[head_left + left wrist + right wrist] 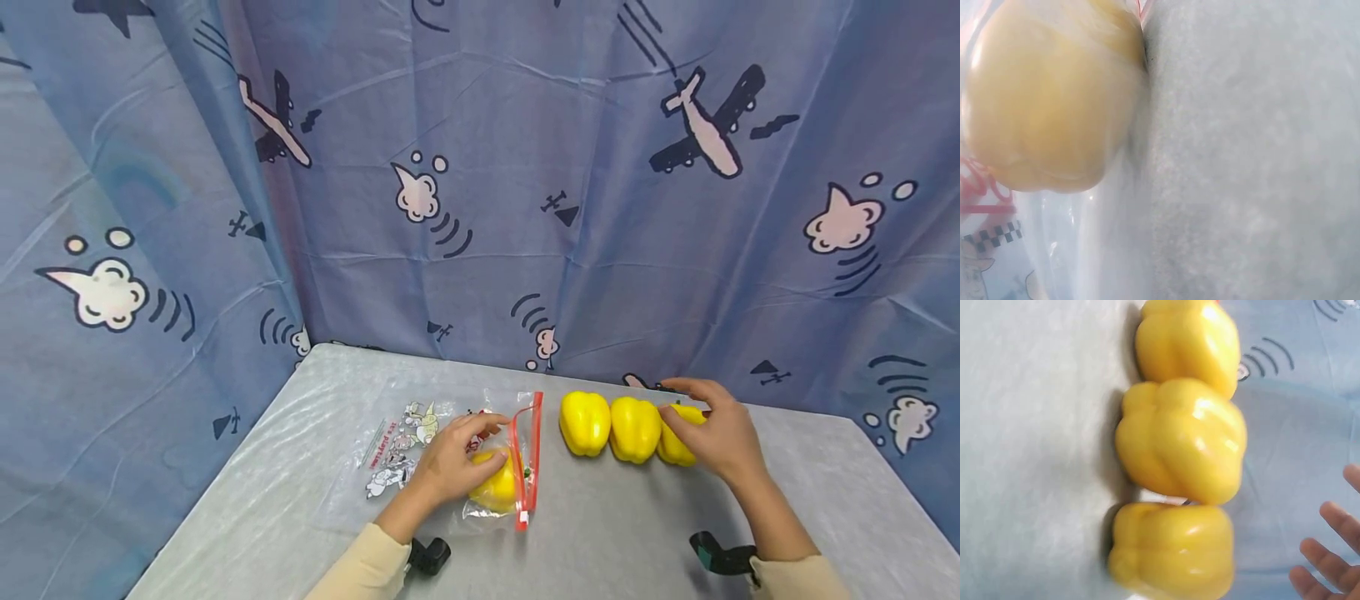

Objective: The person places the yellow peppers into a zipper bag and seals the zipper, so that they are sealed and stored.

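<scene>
A clear zip bag (352, 492) with cartoon prints and a red zip edge lies flat on the table. One yellow bell pepper (491, 493) is inside it, near the zip; the left wrist view shows this bagged pepper (1054, 106) up close. My left hand (450, 461) is over the bag, thumb above that pepper and fingers loosely bent behind it. Three yellow bell peppers (585, 423) stand in a row right of the bag. At the rightmost pepper (677, 446) is my right hand (716, 433), thumb in front and fingers spread beyond. The right wrist view shows these fingers (1335, 572) apart from the peppers.
The grey table (600, 533) has its back edge against a blue curtain (480, 250) printed with planes and clouds. Black wrist devices (430, 557) sit below both hands. The bag's slider (522, 518) is at the near end of the zip.
</scene>
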Demonstrator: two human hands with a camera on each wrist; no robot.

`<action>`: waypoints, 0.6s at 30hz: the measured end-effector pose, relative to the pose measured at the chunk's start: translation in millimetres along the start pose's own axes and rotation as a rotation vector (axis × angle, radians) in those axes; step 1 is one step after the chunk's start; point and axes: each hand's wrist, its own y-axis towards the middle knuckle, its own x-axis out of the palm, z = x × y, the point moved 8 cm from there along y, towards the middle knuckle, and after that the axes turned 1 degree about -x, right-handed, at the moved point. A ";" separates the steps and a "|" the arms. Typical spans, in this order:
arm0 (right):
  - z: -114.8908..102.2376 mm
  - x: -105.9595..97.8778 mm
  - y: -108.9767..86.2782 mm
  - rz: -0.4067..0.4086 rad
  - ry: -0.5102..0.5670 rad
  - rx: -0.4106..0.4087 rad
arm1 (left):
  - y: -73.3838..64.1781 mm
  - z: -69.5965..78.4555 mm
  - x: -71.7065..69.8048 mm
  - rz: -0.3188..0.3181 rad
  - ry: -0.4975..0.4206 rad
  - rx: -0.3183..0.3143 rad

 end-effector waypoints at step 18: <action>74.6 21.5 4.9 -0.088 -0.058 0.205 | -0.4 1.0 0.3 -0.002 0.005 -0.001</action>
